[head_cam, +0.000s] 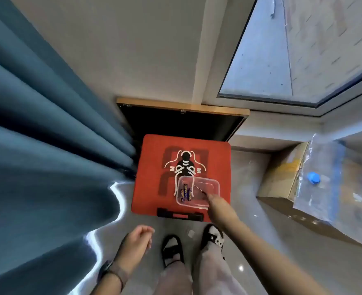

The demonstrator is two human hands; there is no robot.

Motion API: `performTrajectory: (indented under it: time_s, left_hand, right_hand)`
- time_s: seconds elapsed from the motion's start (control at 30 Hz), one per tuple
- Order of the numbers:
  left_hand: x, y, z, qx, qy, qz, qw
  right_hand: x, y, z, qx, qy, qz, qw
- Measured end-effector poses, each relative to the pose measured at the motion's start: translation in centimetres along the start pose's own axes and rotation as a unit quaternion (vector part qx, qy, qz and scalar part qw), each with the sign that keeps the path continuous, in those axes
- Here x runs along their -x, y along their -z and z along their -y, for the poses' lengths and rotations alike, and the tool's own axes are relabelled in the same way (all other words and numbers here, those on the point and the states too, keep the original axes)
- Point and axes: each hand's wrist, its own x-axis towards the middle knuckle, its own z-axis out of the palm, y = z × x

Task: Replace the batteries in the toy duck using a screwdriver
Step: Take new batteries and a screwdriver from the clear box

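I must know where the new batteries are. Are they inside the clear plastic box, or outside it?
Inside. The three batteries lie within the rim of the clear plastic box, at its left end.

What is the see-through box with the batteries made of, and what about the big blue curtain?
The clear rectangular box looks like thin glossy plastic: you can see the red surface and the three purple batteries through it, and its rim shines. The blue curtain looks like thick matte woven cloth, since it hangs in soft deep folds without shine.
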Motion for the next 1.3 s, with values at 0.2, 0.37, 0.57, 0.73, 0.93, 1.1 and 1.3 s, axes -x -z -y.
performTrajectory:
  time_s: [0.2,0.37,0.57,0.73,0.93,1.1,1.3]
  left_hand:
    - [-4.8,-5.1,1.1,-0.043,-0.015,0.030,0.999]
    - [-7.2,-9.4,-0.5,-0.083,-0.073,-0.024,0.994]
    - [-11.2,-13.8,-4.2,-0.279,-0.211,-0.099,0.931]
    - [-15.7,-16.7,-4.3,-0.523,-0.151,-0.097,0.833]
    - [-18.8,-19.4,-2.2,-0.578,-0.156,-0.102,0.795]
    - [-19.2,-19.1,-2.1,-0.581,-0.188,-0.126,0.782]
    - [-16.1,-17.5,-5.6,-0.133,-0.039,0.002,0.990]
  right_hand:
    - [-8.0,-2.1,-1.1,0.130,-0.038,-0.027,0.990]
    - [-9.7,-4.2,-2.3,0.177,0.004,-0.032,0.984]
    - [-7.5,-3.0,-3.0,-0.063,-0.055,-0.086,0.993]
    - [-2.4,-1.8,-6.0,-0.233,-0.060,-0.129,0.962]
    - [-0.5,-2.3,-8.0,-0.315,-0.065,-0.083,0.943]
    - [-0.4,-2.0,-8.8,-0.346,-0.063,-0.082,0.933]
    - [0.1,-1.2,-8.8,-0.444,-0.115,-0.072,0.886]
